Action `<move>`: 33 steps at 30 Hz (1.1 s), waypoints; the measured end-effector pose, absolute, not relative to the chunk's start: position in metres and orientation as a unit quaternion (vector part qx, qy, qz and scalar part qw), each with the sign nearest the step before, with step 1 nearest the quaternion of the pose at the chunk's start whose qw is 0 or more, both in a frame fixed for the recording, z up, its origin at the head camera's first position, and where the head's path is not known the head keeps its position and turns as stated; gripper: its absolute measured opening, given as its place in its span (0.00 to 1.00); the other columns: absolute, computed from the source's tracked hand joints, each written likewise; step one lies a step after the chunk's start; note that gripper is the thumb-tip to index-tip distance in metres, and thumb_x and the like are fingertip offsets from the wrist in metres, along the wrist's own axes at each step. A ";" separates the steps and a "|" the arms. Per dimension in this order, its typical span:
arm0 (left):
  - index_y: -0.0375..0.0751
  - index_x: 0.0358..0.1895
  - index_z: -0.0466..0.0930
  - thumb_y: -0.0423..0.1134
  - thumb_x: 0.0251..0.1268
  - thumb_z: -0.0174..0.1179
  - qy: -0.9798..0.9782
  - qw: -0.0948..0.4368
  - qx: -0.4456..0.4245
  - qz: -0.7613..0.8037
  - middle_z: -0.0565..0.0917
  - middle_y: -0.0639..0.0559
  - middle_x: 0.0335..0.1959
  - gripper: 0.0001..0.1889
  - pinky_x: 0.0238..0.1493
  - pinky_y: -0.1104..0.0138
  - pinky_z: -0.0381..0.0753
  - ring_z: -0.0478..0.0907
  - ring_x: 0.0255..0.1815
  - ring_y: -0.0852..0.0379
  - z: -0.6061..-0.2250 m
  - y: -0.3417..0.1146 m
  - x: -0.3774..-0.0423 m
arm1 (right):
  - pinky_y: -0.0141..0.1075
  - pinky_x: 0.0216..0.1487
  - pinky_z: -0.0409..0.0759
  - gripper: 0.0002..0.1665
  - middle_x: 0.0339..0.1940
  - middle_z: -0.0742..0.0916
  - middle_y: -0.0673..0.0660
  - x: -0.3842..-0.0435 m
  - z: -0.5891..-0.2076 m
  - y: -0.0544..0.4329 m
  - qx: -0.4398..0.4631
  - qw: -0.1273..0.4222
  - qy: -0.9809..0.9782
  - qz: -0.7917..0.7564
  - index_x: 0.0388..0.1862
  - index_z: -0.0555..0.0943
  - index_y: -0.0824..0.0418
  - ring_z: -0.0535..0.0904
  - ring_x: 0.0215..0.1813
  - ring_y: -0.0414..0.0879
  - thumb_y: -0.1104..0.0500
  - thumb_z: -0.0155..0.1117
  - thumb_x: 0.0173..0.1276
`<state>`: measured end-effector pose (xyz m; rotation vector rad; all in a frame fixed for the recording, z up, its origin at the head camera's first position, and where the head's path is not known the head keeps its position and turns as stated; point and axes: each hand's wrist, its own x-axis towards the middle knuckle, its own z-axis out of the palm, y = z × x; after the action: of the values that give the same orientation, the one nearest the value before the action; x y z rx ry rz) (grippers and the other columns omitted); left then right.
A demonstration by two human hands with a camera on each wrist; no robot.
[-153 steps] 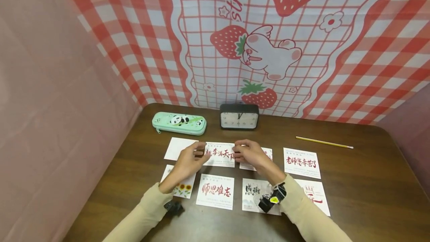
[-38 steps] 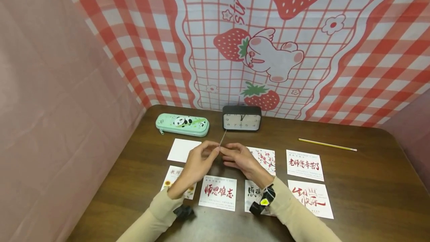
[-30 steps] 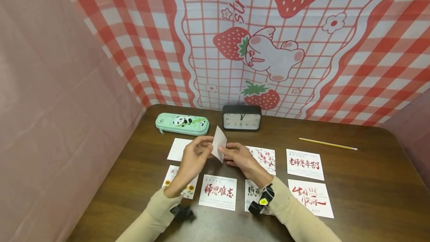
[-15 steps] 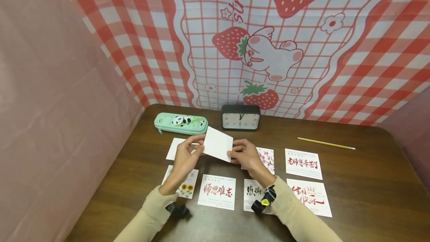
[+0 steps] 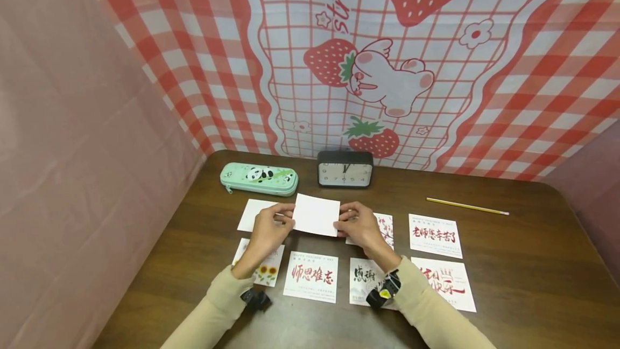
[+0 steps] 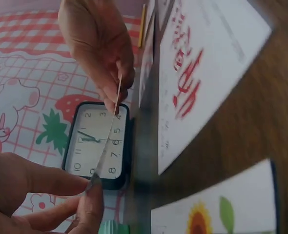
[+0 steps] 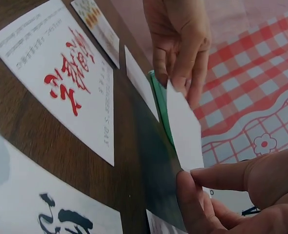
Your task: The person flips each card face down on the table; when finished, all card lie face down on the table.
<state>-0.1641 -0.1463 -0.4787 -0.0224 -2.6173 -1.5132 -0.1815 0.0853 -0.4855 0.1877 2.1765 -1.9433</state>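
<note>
My L hand [image 5: 270, 226] & R hand [image 5: 360, 226] each pinch 1 opp. edge of white card [image 5: 317, 215], held above tbl [image 5: 528, 273], nr clock [image 5: 345, 169].

Read on the front centre card [image 5: 310, 277], in red: 师恩难忘, beneath "HAPPY TEACHER'S DAY" in small capitals. Read on the rear right card [image 5: 435, 235], also red: 老师您辛苦了. Made out on the front right card [image 5: 450, 287]: 生日快乐, partly covered. Found on the black-lettered card [image 5: 359, 287]: 感谢. Legible on the clock [image 6: 85, 152]: 2 through 11. Noted on the patterned cloth [image 5: 343, 1], sideways: "stra", cut off above.
</note>
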 end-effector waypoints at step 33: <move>0.28 0.53 0.86 0.34 0.66 0.67 -0.906 0.004 -0.023 -0.422 0.90 0.40 0.41 0.16 0.46 0.56 0.90 0.90 0.41 0.47 -0.482 -0.150 -0.158 | 0.33 0.39 0.90 0.21 0.49 0.89 0.68 -0.187 -0.480 0.093 0.063 0.205 0.759 -0.615 0.61 0.78 0.73 0.89 0.37 0.42 0.63 0.64 0.74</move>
<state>-0.1578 -0.1499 -0.4816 -0.0729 -2.8406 -1.3230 -0.1865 0.0925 -0.4798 0.1763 2.1150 -1.7142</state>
